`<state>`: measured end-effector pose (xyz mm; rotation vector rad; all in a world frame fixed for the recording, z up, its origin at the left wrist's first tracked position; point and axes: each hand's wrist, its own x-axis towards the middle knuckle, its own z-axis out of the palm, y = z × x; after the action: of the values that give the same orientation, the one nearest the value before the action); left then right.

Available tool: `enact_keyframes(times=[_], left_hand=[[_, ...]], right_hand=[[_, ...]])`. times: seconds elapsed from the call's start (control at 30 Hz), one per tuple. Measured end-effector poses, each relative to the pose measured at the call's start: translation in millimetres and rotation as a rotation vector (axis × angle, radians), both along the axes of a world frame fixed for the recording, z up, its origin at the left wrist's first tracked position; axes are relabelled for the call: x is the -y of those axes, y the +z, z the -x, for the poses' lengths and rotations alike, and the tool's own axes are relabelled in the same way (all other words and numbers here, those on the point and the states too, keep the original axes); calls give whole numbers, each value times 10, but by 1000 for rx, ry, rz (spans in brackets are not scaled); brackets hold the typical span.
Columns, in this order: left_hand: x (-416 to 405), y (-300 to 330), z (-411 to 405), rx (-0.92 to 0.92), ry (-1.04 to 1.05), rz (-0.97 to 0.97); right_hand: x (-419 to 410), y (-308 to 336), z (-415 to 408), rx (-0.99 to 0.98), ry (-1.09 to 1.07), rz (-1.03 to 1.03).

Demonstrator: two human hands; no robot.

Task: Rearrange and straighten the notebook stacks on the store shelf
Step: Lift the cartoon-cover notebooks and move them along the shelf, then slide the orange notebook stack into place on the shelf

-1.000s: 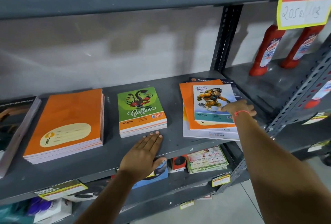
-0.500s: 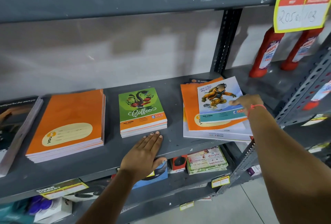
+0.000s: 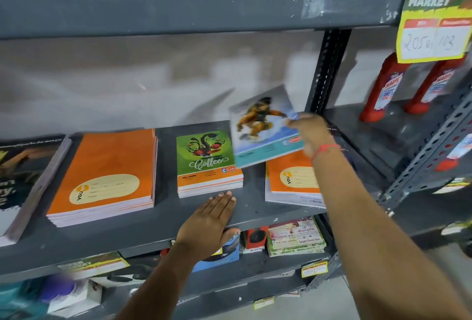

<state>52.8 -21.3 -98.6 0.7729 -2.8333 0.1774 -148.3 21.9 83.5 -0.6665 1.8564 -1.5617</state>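
Observation:
My right hand (image 3: pixel 310 133) grips a light-blue notebook with a monkey figure (image 3: pixel 263 128) by its right edge and holds it tilted in the air, partly over the green "Coffee" notebook stack (image 3: pixel 207 161). Under my right forearm lies the right stack with an orange cover on top (image 3: pixel 291 176). A larger orange notebook stack (image 3: pixel 107 174) sits to the left, and a dark-covered stack (image 3: pixel 23 174) lies at the far left. My left hand (image 3: pixel 209 225) rests flat on the grey shelf (image 3: pixel 153 222) just in front of the "Coffee" stack, holding nothing.
A perforated black upright (image 3: pixel 327 71) stands behind the right stack. Red bottles (image 3: pixel 383 89) stand on the neighbouring shelf at right under a yellow price sign (image 3: pixel 434 20). The shelf below holds small boxes and a green card pack (image 3: pixel 296 238). Another shelf overhangs above.
My right hand has lifted the monkey notebook off the right stack and carried it up and left over the "Coffee" stack. The left hand has stayed in place.

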Motion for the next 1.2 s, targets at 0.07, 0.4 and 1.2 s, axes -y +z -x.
enact_keyframes(times=[0.07, 0.4, 1.2], left_hand=[[1, -27, 10, -1, -19, 5], [72, -100, 0, -60, -62, -39], [-245, 388, 1411, -440, 443, -791]], right_hand=[[310, -291, -67, 81, 36, 18], [1008, -1179, -509, -251, 78, -277], [-539, -1302, 843, -635, -150, -775]])
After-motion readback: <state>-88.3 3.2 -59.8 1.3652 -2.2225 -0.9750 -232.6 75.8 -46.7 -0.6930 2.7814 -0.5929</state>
